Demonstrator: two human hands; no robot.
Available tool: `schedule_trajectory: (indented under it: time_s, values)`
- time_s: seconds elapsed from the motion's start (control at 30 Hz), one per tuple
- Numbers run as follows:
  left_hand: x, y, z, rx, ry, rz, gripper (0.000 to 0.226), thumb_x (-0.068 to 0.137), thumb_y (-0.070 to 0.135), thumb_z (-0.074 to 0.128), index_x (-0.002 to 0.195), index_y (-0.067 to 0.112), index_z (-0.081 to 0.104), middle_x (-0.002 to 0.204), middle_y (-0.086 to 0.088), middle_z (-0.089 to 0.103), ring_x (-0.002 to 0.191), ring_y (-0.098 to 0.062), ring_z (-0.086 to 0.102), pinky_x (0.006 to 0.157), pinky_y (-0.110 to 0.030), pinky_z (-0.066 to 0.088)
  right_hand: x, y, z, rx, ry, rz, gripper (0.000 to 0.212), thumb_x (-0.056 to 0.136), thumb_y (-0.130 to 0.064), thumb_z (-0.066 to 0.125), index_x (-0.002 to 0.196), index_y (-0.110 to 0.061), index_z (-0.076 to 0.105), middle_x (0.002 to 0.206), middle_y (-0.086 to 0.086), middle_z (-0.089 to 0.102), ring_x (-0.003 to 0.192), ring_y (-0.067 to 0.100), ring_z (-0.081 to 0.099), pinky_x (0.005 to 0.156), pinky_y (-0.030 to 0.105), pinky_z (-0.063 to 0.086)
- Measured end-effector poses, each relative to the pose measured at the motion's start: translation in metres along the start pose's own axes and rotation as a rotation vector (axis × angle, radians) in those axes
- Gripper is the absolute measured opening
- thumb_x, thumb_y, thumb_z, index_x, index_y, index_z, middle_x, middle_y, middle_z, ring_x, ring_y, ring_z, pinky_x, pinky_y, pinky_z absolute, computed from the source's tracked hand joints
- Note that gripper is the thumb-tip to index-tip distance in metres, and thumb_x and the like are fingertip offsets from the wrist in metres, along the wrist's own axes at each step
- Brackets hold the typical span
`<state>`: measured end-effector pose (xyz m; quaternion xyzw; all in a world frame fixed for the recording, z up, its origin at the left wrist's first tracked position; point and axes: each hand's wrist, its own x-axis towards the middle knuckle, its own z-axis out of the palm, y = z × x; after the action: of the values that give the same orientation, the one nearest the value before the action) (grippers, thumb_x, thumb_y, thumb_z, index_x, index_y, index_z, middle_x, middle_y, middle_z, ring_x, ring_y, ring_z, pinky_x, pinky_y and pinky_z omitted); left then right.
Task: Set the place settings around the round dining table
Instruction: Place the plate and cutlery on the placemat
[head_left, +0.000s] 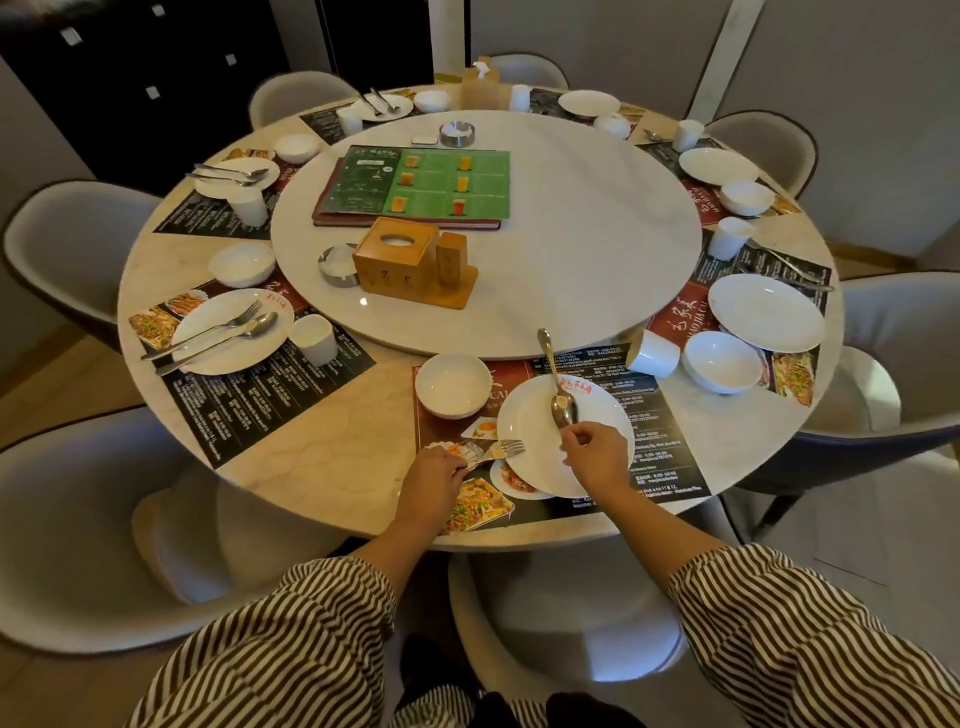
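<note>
Your right hand pinches the bowl end of a spoon over the white plate at six o'clock on the round desk; its handle points toward twelve. Your left hand has its grip closed on a fork, tines resting on the plate's nine o'clock rim. A white bowl sits just beside the plate at ten o'clock, a tipped white cup at two o'clock. All lie on a printed placemat.
</note>
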<state>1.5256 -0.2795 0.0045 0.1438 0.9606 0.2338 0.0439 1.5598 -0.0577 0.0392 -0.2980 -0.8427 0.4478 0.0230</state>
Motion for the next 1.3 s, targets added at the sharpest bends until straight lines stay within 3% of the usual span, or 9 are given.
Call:
schedule_trajectory:
  time_s: [0.27, 0.37, 0.47, 0.6, 0.73, 0.8, 0.97, 1.13, 1.3]
  values:
    - [-0.002, 0.015, -0.008, -0.056, 0.094, -0.095, 0.022, 0.096, 0.018, 0.053, 0.106, 0.012, 0.072, 0.103, -0.007, 0.068, 0.091, -0.016, 0.059, 0.072, -0.021, 0.04, -0.012, 0.003, -0.004, 0.023, -0.093, -0.016, 0.018, 0.093, -0.023, 0.06, 0.093, -0.01, 0.072, 0.079, 0.003, 0.07, 0.065, 0.016, 0.067, 0.074, 0.03, 0.056]
    - [-0.004, 0.026, -0.013, -0.194, 0.177, -0.17, 0.017, 0.094, 0.016, 0.057, 0.104, 0.012, 0.071, 0.1, -0.004, 0.067, 0.087, -0.011, 0.057, 0.071, -0.019, 0.039, -0.018, 0.001, -0.003, 0.019, -0.192, -0.016, 0.017, 0.093, -0.02, 0.061, 0.096, -0.007, 0.073, 0.084, 0.007, 0.072, 0.06, 0.014, 0.066, 0.055, 0.02, 0.051]
    - [-0.005, 0.042, -0.013, -0.4, 0.172, -0.2, 0.015, 0.092, 0.018, 0.06, 0.102, 0.013, 0.07, 0.097, -0.002, 0.07, 0.087, -0.011, 0.061, 0.072, -0.02, 0.046, -0.026, 0.0, -0.005, 0.003, -0.336, -0.025, 0.015, 0.092, -0.019, 0.063, 0.099, -0.009, 0.072, 0.088, 0.004, 0.07, 0.068, 0.014, 0.067, 0.048, 0.016, 0.046]
    - [-0.004, 0.071, -0.012, -0.691, 0.049, -0.259, 0.022, 0.09, 0.02, 0.064, 0.107, 0.009, 0.072, 0.103, -0.003, 0.071, 0.093, -0.012, 0.064, 0.074, -0.016, 0.045, -0.038, -0.001, -0.008, 0.057, -0.465, -0.032, 0.016, 0.093, -0.023, 0.062, 0.1, -0.013, 0.071, 0.095, 0.005, 0.071, 0.083, 0.019, 0.068, 0.053, 0.02, 0.051]
    - [-0.008, 0.092, -0.005, -0.837, -0.015, -0.32, 0.026, 0.089, 0.021, 0.066, 0.111, 0.009, 0.071, 0.111, -0.004, 0.07, 0.105, -0.016, 0.063, 0.085, -0.023, 0.047, -0.05, 0.001, -0.019, 0.154, -0.532, -0.019, 0.015, 0.096, -0.024, 0.057, 0.098, -0.017, 0.07, 0.088, 0.0, 0.07, 0.079, 0.012, 0.065, 0.063, 0.025, 0.05]
    - [-0.011, 0.098, -0.001, -0.873, -0.034, -0.337, 0.026, 0.088, 0.019, 0.067, 0.111, 0.008, 0.071, 0.11, -0.006, 0.07, 0.104, -0.018, 0.063, 0.081, -0.02, 0.047, -0.051, 0.004, -0.025, 0.192, -0.532, -0.012, 0.014, 0.096, -0.024, 0.057, 0.093, -0.021, 0.071, 0.09, 0.006, 0.071, 0.078, 0.013, 0.062, 0.065, 0.026, 0.049]
    - [-0.012, 0.112, 0.006, -0.865, -0.082, -0.348, 0.028, 0.089, 0.02, 0.066, 0.115, 0.009, 0.068, 0.108, 0.0, 0.067, 0.095, -0.01, 0.059, 0.061, -0.008, 0.041, -0.045, 0.011, -0.032, 0.239, -0.522, 0.036, 0.019, 0.094, -0.022, 0.061, 0.1, -0.008, 0.072, 0.075, 0.007, 0.062, 0.065, 0.012, 0.05, 0.057, 0.023, 0.042]
    - [0.013, 0.11, 0.012, -0.728, -0.175, -0.297, 0.025, 0.091, 0.027, 0.061, 0.11, 0.014, 0.071, 0.113, -0.003, 0.069, 0.104, -0.019, 0.062, 0.08, -0.032, 0.056, -0.026, 0.012, -0.036, 0.338, -0.5, 0.127, 0.017, 0.096, -0.011, 0.058, 0.091, 0.001, 0.069, 0.066, 0.013, 0.06, 0.046, 0.01, 0.046, 0.044, 0.017, 0.038]
    - [0.058, 0.104, 0.009, -0.4, -0.232, -0.087, 0.023, 0.092, 0.02, 0.061, 0.112, 0.011, 0.07, 0.115, -0.004, 0.068, 0.104, -0.018, 0.062, 0.083, -0.023, 0.044, 0.003, 0.012, -0.041, 0.318, -0.391, 0.162, 0.017, 0.095, -0.009, 0.059, 0.082, -0.001, 0.067, 0.083, 0.025, 0.067, 0.056, 0.021, 0.051, 0.046, 0.02, 0.044]
